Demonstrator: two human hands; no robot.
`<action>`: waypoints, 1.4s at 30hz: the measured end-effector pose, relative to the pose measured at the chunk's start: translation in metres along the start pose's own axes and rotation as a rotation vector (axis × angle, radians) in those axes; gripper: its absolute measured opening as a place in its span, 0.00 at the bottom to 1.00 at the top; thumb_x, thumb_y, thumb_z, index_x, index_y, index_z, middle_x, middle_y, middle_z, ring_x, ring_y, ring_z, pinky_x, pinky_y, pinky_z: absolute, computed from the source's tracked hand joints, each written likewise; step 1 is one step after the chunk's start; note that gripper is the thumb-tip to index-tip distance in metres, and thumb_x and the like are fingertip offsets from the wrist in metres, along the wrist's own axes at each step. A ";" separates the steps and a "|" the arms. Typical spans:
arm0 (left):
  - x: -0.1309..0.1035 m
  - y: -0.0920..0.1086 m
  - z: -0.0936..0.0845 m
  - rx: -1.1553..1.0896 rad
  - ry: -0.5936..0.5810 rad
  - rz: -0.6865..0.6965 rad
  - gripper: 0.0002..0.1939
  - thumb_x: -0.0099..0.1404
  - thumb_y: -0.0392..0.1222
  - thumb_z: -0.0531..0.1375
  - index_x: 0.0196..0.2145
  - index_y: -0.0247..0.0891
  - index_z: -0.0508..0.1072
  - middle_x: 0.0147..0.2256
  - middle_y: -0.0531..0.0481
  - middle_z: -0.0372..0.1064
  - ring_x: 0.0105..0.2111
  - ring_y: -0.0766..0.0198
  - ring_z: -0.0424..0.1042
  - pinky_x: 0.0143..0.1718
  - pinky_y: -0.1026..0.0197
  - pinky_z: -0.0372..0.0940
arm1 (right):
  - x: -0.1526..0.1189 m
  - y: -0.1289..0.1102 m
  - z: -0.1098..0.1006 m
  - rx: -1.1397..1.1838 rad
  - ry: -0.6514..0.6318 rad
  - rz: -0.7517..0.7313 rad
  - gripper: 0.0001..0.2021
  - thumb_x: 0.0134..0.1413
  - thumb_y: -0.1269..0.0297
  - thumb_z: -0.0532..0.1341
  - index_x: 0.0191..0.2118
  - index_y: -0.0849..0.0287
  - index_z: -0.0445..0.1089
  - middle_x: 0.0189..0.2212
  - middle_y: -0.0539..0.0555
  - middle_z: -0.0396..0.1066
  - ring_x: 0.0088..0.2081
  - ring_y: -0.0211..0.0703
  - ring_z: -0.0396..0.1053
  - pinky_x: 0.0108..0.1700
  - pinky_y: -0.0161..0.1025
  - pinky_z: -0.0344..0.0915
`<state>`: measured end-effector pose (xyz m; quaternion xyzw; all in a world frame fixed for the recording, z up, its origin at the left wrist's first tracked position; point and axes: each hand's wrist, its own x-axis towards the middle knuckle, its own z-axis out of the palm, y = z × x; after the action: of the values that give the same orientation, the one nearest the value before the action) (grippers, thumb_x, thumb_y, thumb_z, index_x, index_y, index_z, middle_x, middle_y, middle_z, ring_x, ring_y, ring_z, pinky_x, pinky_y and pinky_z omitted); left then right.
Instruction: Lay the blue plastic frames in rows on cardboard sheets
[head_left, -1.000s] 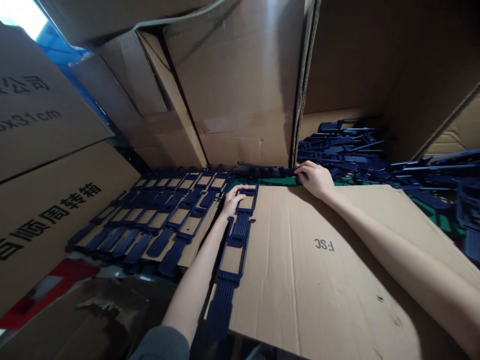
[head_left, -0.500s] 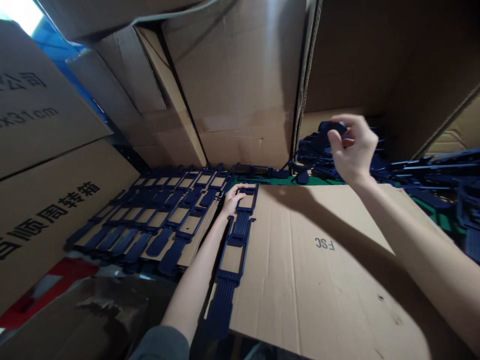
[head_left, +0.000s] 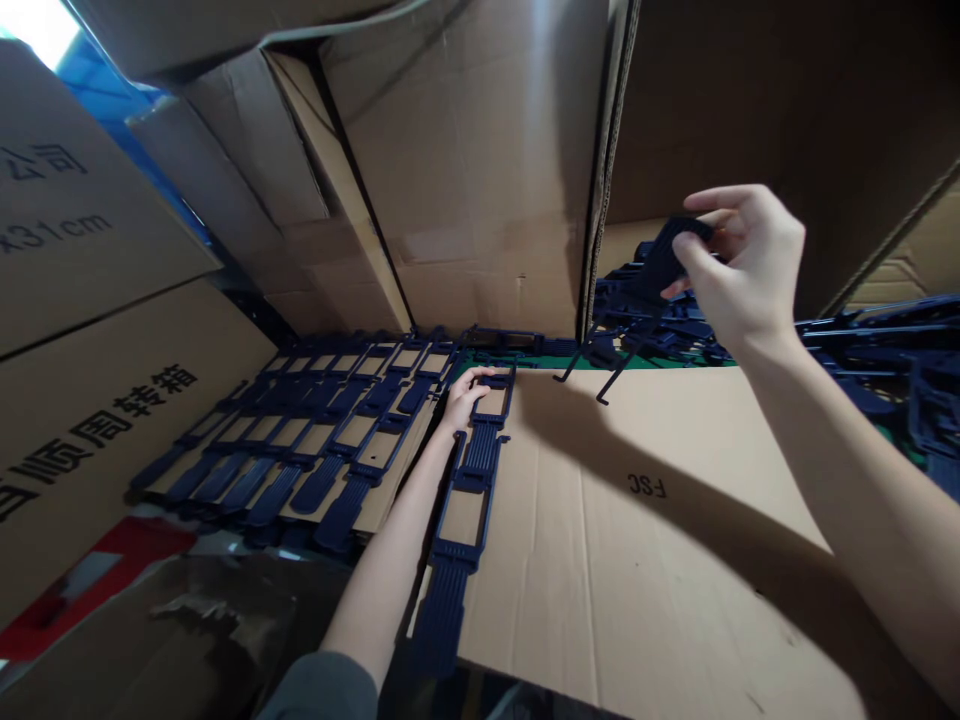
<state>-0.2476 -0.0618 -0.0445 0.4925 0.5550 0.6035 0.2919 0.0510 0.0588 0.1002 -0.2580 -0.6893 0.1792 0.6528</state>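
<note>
My right hand (head_left: 754, 265) is raised above the far edge of the cardboard sheet. It pinches a dark blue plastic frame part (head_left: 664, 255) by its flat ribbed end, and two thin hooked prongs hang down from it. My left hand (head_left: 466, 400) is at the sheet's far left corner, its thumb and fingers closed around the edge of a dark blue plastic frame (head_left: 495, 400). In line with that, a second plastic frame (head_left: 463, 515) lies along the left edge of the cardboard sheet (head_left: 600, 560), its ribbed tab towards me.
Rows of similar blue frames (head_left: 322, 430) lie on cardboard at the left. A heap of loose blue parts (head_left: 900, 350) stretches across the back right, before an open carton (head_left: 720, 120). Printed boxes (head_left: 97, 400) stand at the far left, beside a red item (head_left: 97, 570).
My right hand has risen and moved right, drawing the blue part up from the heap so its prongs now show. My left hand has stayed in place.
</note>
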 end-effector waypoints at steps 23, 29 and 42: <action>0.000 0.000 0.000 -0.015 -0.001 -0.010 0.14 0.46 0.38 0.59 0.34 0.38 0.73 0.43 0.47 0.72 0.49 0.53 0.67 0.55 0.52 0.56 | 0.001 -0.019 -0.009 -0.231 -0.221 0.230 0.11 0.40 0.71 0.62 0.35 0.61 0.70 0.28 0.52 0.72 0.16 0.35 0.68 0.16 0.29 0.59; 0.000 0.000 0.000 -0.014 0.000 -0.006 0.13 0.47 0.38 0.59 0.34 0.38 0.73 0.42 0.48 0.72 0.50 0.52 0.66 0.55 0.52 0.56 | 0.012 -0.024 -0.029 -0.560 -0.623 0.426 0.04 0.44 0.69 0.62 0.30 0.59 0.71 0.13 0.48 0.66 0.16 0.40 0.68 0.23 0.36 0.65; 0.001 -0.002 -0.001 -0.014 -0.010 -0.005 0.14 0.47 0.37 0.59 0.35 0.38 0.73 0.45 0.46 0.71 0.52 0.51 0.65 0.57 0.51 0.54 | 0.019 0.039 -0.063 -0.647 -1.348 0.721 0.17 0.47 0.51 0.64 0.38 0.58 0.72 0.21 0.55 0.70 0.25 0.41 0.69 0.24 0.37 0.61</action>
<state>-0.2490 -0.0613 -0.0459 0.4920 0.5505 0.6043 0.2997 0.1182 0.0960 0.0977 -0.4754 -0.8253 0.2866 -0.1041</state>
